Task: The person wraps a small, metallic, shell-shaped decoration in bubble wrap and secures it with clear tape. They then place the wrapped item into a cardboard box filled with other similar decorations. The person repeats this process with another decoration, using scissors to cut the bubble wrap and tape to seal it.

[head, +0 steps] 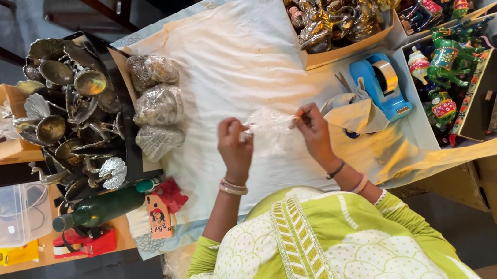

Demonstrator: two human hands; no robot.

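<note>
Got both sets of fingers pinched shut on a clear plastic bag [270,125], left hand [235,150], right hand [314,134]. Blue tape dispenser [381,85] sits at 2 o'clock on the tabletop [233,55].

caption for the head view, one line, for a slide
Left hand and right hand hold a clear plastic wrap over the white cloth.

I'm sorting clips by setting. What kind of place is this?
Probably a handicraft packing table: boxes of metal figurines and painted toy animals, a blue tape dispenser, and both hands holding clear wrap.
</note>
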